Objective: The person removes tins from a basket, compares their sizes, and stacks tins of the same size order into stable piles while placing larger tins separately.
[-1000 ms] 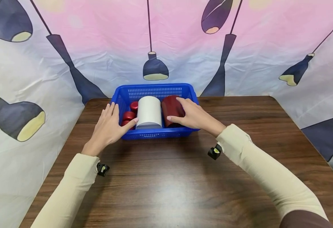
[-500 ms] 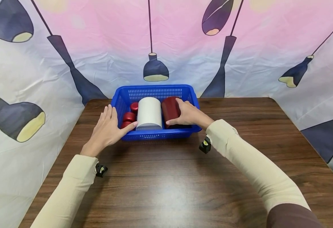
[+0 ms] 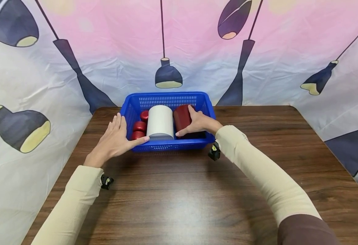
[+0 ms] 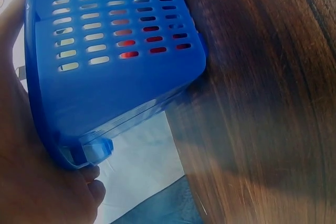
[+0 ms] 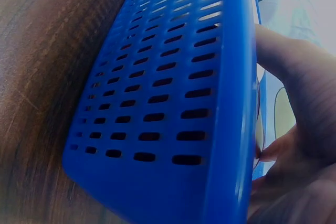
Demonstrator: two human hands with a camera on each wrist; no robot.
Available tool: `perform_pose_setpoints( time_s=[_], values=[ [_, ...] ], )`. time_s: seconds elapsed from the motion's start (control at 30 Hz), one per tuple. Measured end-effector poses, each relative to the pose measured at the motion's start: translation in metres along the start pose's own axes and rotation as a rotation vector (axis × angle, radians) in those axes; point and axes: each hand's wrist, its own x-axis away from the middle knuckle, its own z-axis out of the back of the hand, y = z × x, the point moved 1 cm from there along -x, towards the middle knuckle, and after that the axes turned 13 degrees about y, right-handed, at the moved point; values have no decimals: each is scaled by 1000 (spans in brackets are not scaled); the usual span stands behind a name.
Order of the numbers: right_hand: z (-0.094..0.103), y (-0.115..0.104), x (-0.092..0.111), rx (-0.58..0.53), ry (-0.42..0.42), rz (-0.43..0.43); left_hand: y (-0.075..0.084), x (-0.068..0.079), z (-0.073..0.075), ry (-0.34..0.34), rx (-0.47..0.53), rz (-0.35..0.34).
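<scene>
A blue plastic basket [image 3: 163, 146] stands at the back of the table, its slotted walls close up in both wrist views. My left hand [image 3: 113, 139] rests on its left front corner, fingers extended along the left rim and thumb on the front rim. Inside, my right hand [image 3: 198, 122] grips a dark red cylinder [image 3: 182, 117], thumb at its near end and fingers toward its far end; the hand hides its right part. A white cylinder [image 3: 160, 120] lies beside it in the middle. Several small glossy red round pieces [image 3: 140, 126] sit at the left.
The basket stands on a brown wood-grain table [image 3: 166, 190]. Close behind it hangs a cloth backdrop [image 3: 120, 75] printed with dark lamps. A small black camera [image 3: 107, 182] is strapped at the left wrist, another black camera [image 3: 214, 152] at the right.
My right hand and forearm have moved left, with the thumb sliding further along the near end of the dark red cylinder. My left thumb has lowered onto the front rim.
</scene>
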Motion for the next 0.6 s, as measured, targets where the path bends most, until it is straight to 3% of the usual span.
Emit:
perform_pose_setpoints(
  time_s=[0.3, 0.6],
  values=[
    [-6, 3, -7, -34, -41, -81, -1, 0, -1, -3, 0, -3],
    [-15, 9, -9, -173, -40, -65, -2, 0, -1, 8, -4, 3]
  ],
)
